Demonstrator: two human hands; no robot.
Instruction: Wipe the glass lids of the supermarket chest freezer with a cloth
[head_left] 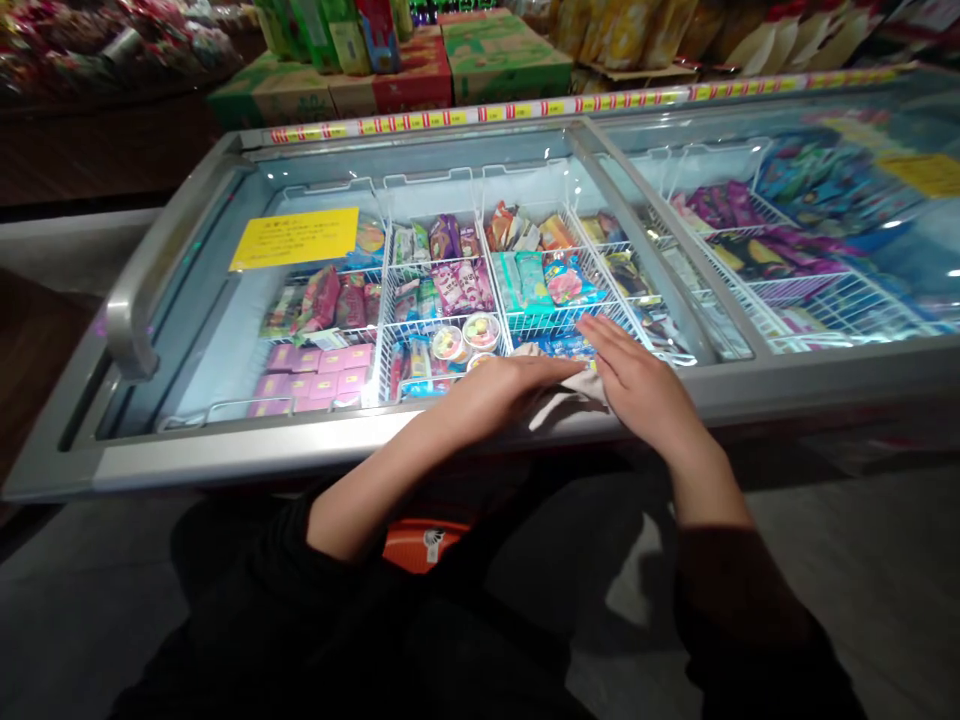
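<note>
Over the front rim of a chest freezer point(225, 446), both my hands come together at a pale cloth point(571, 396). My left hand point(517, 378) bends over the cloth and holds it against the rim, its fingers pointing right and partly hidden. My right hand point(634, 385) is open, with straight fingers slanting up and left; its palm side touches the cloth's right end. Beneath the glass near my hands are wire baskets point(536, 322) with ice cream packs, round tubs point(480, 330) and blue packets point(566, 347).
At the freezer's left end is a curved grey handle point(129, 318). A yellow notice point(296, 238) lies on the glass. Behind the freezer stand cartons point(506, 58) and bottles point(315, 35). Below the rim, between my legs, is an orange object point(420, 543).
</note>
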